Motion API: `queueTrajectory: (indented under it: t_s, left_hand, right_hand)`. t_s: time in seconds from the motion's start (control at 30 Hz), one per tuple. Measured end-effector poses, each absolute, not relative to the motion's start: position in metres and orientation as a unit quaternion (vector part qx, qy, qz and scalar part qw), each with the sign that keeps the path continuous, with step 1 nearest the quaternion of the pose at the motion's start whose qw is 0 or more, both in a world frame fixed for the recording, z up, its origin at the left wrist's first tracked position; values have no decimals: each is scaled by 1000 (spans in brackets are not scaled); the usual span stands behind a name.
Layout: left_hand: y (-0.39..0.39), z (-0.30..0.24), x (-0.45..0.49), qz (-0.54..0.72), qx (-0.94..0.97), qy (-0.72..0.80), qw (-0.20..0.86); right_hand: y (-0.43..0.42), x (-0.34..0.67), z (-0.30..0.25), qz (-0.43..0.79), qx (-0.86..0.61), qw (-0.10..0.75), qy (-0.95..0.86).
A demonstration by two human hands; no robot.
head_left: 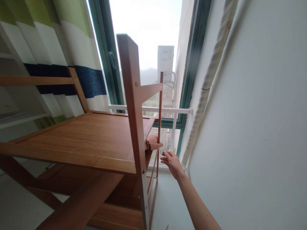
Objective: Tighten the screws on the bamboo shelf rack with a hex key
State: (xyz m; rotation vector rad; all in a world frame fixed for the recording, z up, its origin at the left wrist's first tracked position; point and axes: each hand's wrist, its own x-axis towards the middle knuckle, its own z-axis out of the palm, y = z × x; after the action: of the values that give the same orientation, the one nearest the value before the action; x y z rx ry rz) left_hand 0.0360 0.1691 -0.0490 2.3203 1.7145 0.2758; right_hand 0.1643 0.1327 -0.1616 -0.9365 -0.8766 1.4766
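Note:
A brown wooden shelf rack [72, 134] stands in front of me, its near post [130, 95] tall and close. My left arm reaches beneath the top board. Beyond the near post my left hand [153, 142], with a dark bead bracelet [148, 146] at the wrist, is closed around the thin rear post [160, 108]. Just right of that post, my right hand [172, 162] is raised with fingertips pinched together. A small reddish spot shows at the fingertips; what it is I cannot make out.
Behind the rack is a green-framed window [188, 70] with a white rail [168, 110] across it. A wrapped pipe [213, 64] runs down the white wall [263, 111] at right. A striped curtain [83, 48] hangs at left.

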Motion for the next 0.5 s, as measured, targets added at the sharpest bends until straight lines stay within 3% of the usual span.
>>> queueTrajectory:
  t_s: [0.17, 0.5]
  left_hand:
    - [168, -48, 38, 56, 801, 588, 96]
    - [161, -46, 38, 19, 794, 605, 51]
  right_hand:
    - [118, 178, -209, 553, -483, 529, -426]
    - [21, 176, -349, 370, -662, 382, -528]
